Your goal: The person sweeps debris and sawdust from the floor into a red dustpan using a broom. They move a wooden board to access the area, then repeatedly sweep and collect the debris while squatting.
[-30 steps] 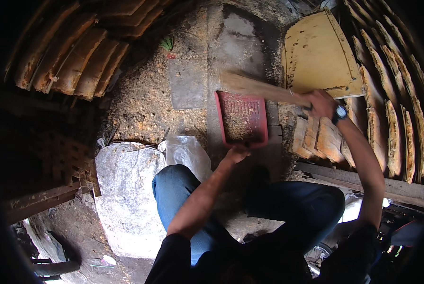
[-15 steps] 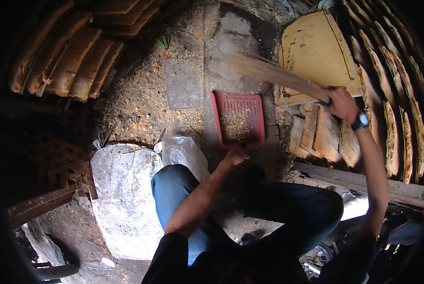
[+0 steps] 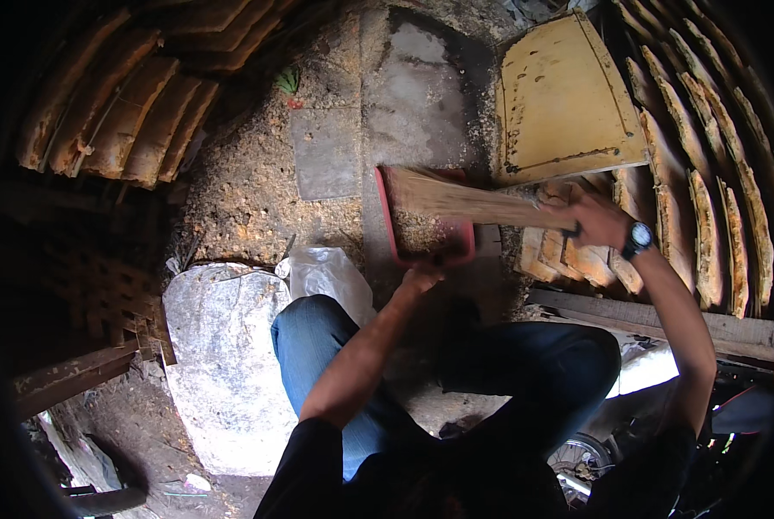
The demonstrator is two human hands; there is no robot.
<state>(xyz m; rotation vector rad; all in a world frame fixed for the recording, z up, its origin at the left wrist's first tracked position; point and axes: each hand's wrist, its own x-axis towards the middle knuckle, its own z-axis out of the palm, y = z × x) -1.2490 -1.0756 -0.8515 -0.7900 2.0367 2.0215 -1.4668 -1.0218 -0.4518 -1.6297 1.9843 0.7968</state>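
A red dustpan lies on the sawdust-strewn floor ahead of my knees, with sawdust in it. My left hand grips its near end. My right hand, with a wristwatch on the wrist, is shut on a straw hand broom. The broom's bristles lie across the dustpan's top, sweeping over it. I am crouched, and my blue-jeaned knees sit just below both hands.
A yellow board leans at the upper right beside rows of stacked wooden slabs. More slabs lie at the upper left. A white sack and a clear plastic bag sit at my left knee. A grey concrete strip runs ahead.
The broom swung up and away to the right, then came back down and left across the dustpan. My left hand stayed on the dustpan.
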